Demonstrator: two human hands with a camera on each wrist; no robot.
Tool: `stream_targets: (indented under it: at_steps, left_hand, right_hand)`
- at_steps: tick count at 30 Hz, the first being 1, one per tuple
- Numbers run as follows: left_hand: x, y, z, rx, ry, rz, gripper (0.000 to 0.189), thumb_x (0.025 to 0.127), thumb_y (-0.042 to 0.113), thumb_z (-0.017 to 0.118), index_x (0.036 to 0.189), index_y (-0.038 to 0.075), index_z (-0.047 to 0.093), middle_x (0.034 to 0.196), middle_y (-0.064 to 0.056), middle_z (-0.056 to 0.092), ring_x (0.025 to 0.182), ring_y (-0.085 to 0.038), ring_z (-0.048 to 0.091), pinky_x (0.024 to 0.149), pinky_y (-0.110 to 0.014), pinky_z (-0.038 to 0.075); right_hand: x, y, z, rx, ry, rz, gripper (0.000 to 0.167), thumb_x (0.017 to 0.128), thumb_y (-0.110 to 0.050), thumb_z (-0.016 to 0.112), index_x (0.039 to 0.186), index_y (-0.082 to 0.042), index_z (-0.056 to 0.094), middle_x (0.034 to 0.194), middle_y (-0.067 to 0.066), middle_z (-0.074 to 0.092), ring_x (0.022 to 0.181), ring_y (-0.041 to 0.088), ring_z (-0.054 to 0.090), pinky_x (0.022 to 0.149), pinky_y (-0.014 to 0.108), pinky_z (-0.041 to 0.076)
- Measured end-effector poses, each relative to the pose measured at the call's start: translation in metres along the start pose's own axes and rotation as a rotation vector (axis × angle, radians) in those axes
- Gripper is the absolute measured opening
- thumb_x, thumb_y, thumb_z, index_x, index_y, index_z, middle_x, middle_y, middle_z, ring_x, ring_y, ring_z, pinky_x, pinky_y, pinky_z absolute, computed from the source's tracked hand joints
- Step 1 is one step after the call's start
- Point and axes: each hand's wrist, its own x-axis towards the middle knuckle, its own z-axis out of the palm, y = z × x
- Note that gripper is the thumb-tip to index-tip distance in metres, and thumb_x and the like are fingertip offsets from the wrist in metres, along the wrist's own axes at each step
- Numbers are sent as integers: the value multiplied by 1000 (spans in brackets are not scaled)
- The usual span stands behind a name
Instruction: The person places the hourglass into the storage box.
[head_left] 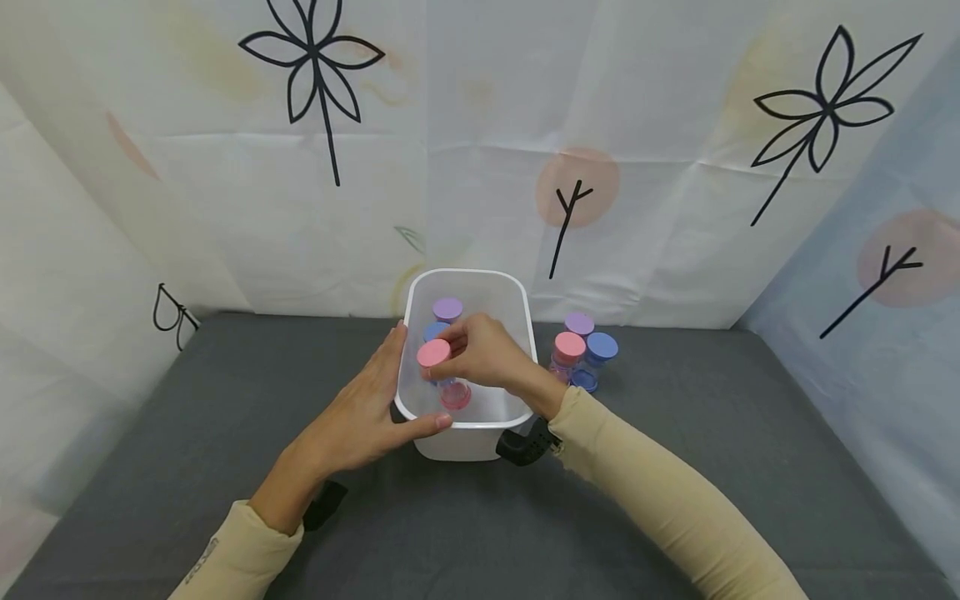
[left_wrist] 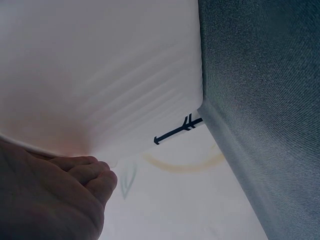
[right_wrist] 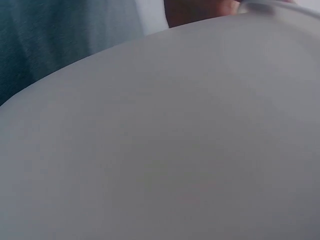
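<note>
My right hand reaches into a white plastic tub and pinches a small clear jar with a pink lid and a pink base. The jar leans inside the tub. Behind it are a blue-lidded jar, partly hidden by my fingers, and a purple-lidded jar. My left hand rests along the tub's left side, fingers extended, thumb at the near rim. In the left wrist view, its fingers lie against the tub wall. The tub wall fills most of the right wrist view.
Right of the tub, three more jars stand close together on the grey cloth-covered table: pink-lidded, blue-lidded and purple-lidded. A patterned white curtain hangs behind and on both sides.
</note>
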Motion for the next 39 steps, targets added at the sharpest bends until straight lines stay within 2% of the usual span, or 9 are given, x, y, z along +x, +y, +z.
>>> stream_targets:
  at_steps: [8, 17, 23, 29, 39]
  left_hand:
    - [1, 0, 0, -3, 13, 9, 119, 86, 66, 69, 163, 18, -8, 170, 0, -4, 155, -23, 4, 116, -60, 24]
    - [2, 1, -1, -9, 19, 27, 118, 87, 65, 69, 163, 18, -7, 170, 0, -3, 155, -23, 6, 115, -61, 25]
    - [2, 0, -1, -4, 24, 28, 117, 87, 65, 69, 164, 18, -6, 170, 0, -2, 155, -22, 5, 116, -60, 24]
    - [1, 0, -1, -9, 15, 11, 118, 87, 67, 68, 163, 18, -8, 170, 0, -4, 155, -23, 5, 116, -59, 24]
    - [1, 0, 1, -15, 12, 4, 119, 86, 68, 68, 163, 18, -8, 170, 1, -5, 155, -22, 4, 117, -58, 22]
  right_hand:
    - [2, -1, 2, -107, -28, 26, 38, 77, -18, 91, 108, -2, 77, 91, 1, 74, 84, 14, 68, 75, 27, 54]
    - [3, -1, 3, -207, -54, 17, 36, 77, -18, 91, 107, -2, 78, 86, 0, 74, 77, 14, 64, 68, 24, 51]
    - [2, -4, 5, -253, -46, 8, 37, 76, -15, 91, 109, -2, 78, 90, 2, 75, 80, 12, 65, 69, 24, 50]
    - [3, -3, 7, -275, -52, -8, 38, 76, -9, 90, 111, -1, 77, 94, 4, 76, 83, 11, 67, 73, 25, 52]
    - [2, -2, 7, -279, -39, 1, 39, 74, -10, 91, 109, -1, 77, 94, 4, 76, 83, 11, 67, 73, 25, 53]
